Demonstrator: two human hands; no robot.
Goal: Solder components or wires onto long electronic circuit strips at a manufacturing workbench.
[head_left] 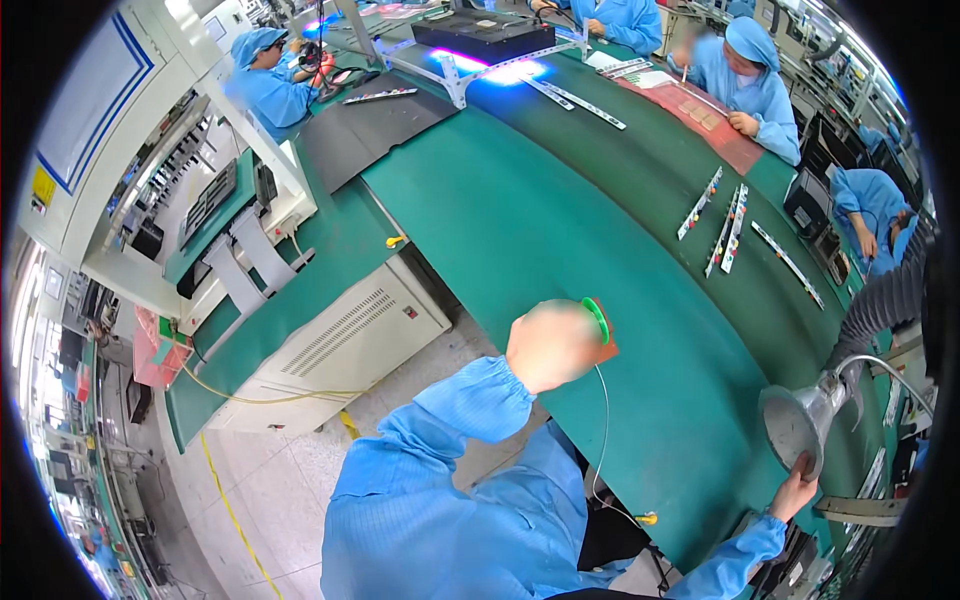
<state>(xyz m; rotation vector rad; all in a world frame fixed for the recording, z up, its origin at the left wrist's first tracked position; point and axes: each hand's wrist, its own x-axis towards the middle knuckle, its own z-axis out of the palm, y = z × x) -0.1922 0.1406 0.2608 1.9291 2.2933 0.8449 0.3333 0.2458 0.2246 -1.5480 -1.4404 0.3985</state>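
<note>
Over the green bench mat (pixel 640 420), my left hand (pixel 555 347) is blurred, so its fingers cannot be made out. It covers part of a round green-rimmed object (pixel 598 320), which lies on or beside a small red-orange piece (pixel 610 347). At the lower right, my right hand (pixel 794 493) grips the lower rim of a grey metal cone-shaped extraction hood (pixel 790 425). A dark ribbed hose (pixel 885 300) leads up from that hood. A thin white cord (pixel 604 430) hangs from near my left hand over the bench edge.
Narrow strips with coloured parts (pixel 735 230) lie on the darker belt. A black sheet (pixel 375 130) and a lit frame (pixel 495 70) stand further back. A white cabinet (pixel 330 340) is on the left. Several co-workers in blue (pixel 755 90) sit around the line.
</note>
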